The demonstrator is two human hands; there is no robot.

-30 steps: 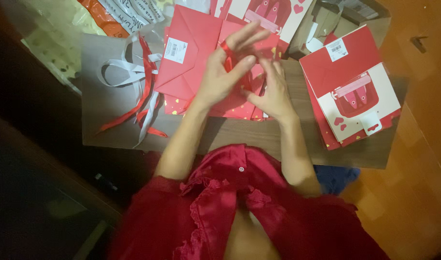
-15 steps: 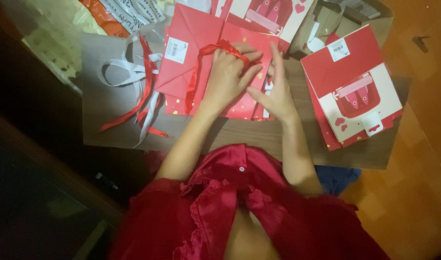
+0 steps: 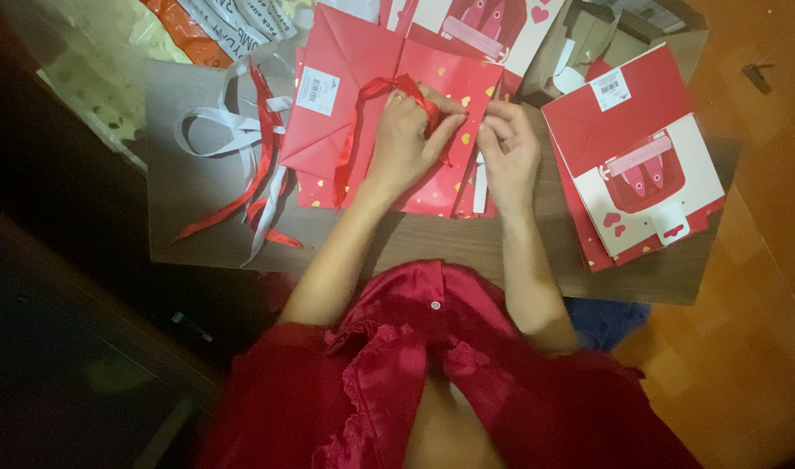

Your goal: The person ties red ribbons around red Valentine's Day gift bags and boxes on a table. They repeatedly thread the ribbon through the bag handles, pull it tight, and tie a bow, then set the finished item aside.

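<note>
A flat red paper gift bag (image 3: 341, 113) with gold hearts lies in the middle of a small brown table (image 3: 198, 226). My left hand (image 3: 410, 139) rests on it and pinches a red ribbon (image 3: 367, 95) that loops off to the left over the bag. My right hand (image 3: 508, 148) sits just right of the left, fingers curled near the ribbon's end on the bag; whether it grips the ribbon is unclear.
A pile of loose red and white ribbons (image 3: 241, 148) lies on the table's left. A stack of red and white gift bags (image 3: 636, 165) sits at the right. More bags and a cardboard box (image 3: 606, 26) stand at the back. An orange tiled floor (image 3: 762, 260) lies at the right.
My left hand has lifted the red ribbon off the bag and drawn it up toward the bag's top edge. My right hand has moved up beside it.
</note>
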